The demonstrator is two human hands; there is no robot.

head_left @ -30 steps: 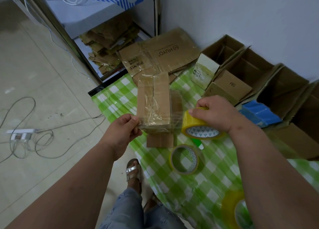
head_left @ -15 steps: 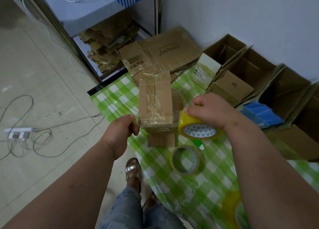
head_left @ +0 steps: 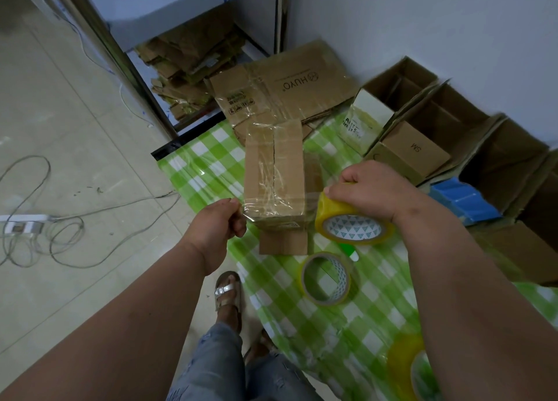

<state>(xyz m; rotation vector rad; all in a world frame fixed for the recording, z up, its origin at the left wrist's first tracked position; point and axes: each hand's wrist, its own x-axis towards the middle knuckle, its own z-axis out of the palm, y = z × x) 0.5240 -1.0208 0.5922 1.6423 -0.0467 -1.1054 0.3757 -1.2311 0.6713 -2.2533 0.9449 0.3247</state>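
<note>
The end of a clear tape strip (head_left: 273, 206) is pinched by the left hand (head_left: 216, 222), and the yellow tape roll (head_left: 347, 218) is gripped from above by the curled right hand (head_left: 371, 189). The cardboard box (head_left: 273, 165) is set between both hands, with the strip stretched across its near edge.

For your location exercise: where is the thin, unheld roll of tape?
The thin roll lies flat on the green checked tablecloth, right of centre in the head view, just below the yellow roll that the right hand grips.
</note>
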